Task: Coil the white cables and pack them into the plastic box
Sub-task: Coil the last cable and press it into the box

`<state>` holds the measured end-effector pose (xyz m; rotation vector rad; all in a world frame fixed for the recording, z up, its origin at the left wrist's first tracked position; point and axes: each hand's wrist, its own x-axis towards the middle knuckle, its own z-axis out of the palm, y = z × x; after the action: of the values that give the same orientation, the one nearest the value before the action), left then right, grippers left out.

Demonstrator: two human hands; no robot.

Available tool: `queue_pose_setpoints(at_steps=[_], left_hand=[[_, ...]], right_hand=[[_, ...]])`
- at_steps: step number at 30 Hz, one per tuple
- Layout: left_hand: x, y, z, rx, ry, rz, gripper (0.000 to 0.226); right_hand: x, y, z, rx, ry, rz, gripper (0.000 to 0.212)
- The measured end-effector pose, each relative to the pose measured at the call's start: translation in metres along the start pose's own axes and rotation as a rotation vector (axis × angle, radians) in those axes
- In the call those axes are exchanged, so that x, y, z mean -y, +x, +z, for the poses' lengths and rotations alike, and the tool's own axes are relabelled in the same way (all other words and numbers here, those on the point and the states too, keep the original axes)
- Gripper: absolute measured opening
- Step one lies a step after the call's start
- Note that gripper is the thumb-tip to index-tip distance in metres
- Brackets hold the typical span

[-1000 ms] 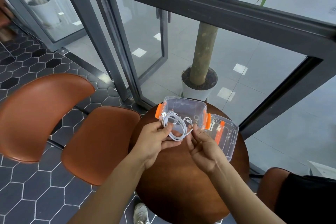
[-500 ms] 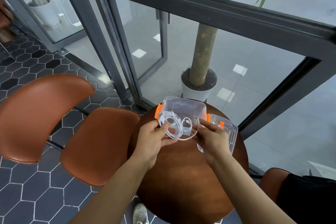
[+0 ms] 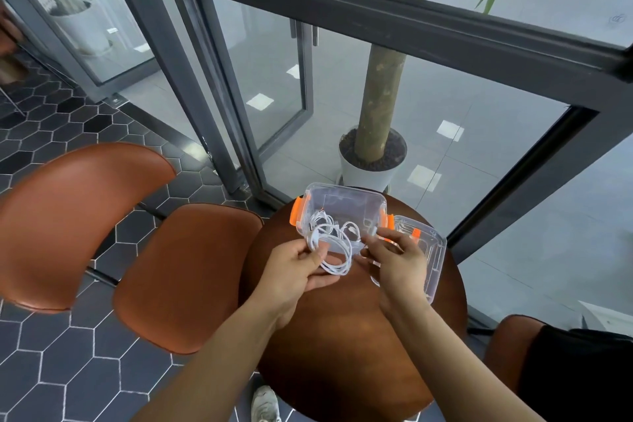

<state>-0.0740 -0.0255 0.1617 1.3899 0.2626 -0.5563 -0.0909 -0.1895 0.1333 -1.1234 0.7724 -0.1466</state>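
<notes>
A loose coil of white cable (image 3: 331, 243) hangs between both hands, just in front of the clear plastic box (image 3: 346, 193) with orange latches at the far edge of the round brown table (image 3: 342, 336). My left hand (image 3: 294, 267) pinches the coil's left side. My right hand (image 3: 397, 260) holds the cable's other end at the coil's right. More white cable lies inside the box near its left wall. The clear lid (image 3: 433, 250) lies to the right of the box, partly hidden by my right hand.
Two brown leather chairs (image 3: 185, 271) stand left of the table, and another chair (image 3: 507, 349) is at the lower right. A potted tree (image 3: 373, 161) stands behind the glass wall beyond the table. My shoe (image 3: 265, 402) shows below the table edge.
My right hand closed on the cable end and moved up toward the box. The coil shifted slightly left and tightened between both hands.
</notes>
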Motion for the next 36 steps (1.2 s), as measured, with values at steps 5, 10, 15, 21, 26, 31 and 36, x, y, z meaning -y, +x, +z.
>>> queue_pose_setpoints(at_steps=[5,10,15,21,26,31,36], left_hand=[[-0.001,0.0,-0.003,0.034,0.07,0.033,0.017],[-0.004,0.0,-0.005,0.089,0.169,-0.012,0.016],[-0.004,0.001,-0.009,0.065,0.378,-0.058,0.017],[-0.004,0.006,-0.011,-0.077,0.674,0.003,0.015],[-0.003,0.006,-0.008,-0.076,0.705,-0.005,0.017],[-0.002,0.006,-0.007,-0.079,0.664,0.015,0.015],[-0.003,0.006,-0.005,-0.084,0.588,0.012,0.017]], right_hand=[[-0.001,0.005,-0.011,0.357,-0.281,0.065,0.02],[0.01,0.004,-0.01,0.606,-0.469,-0.075,0.015],[0.013,0.007,-0.007,0.69,-0.385,0.015,0.027],[0.006,-0.012,-0.007,0.679,-0.102,0.157,0.028],[-0.003,-0.023,0.002,0.604,-0.422,-0.193,0.047],[-0.017,-0.027,0.007,0.472,-0.599,-0.475,0.031],[-0.02,-0.028,0.007,0.413,-0.587,-0.489,0.012]])
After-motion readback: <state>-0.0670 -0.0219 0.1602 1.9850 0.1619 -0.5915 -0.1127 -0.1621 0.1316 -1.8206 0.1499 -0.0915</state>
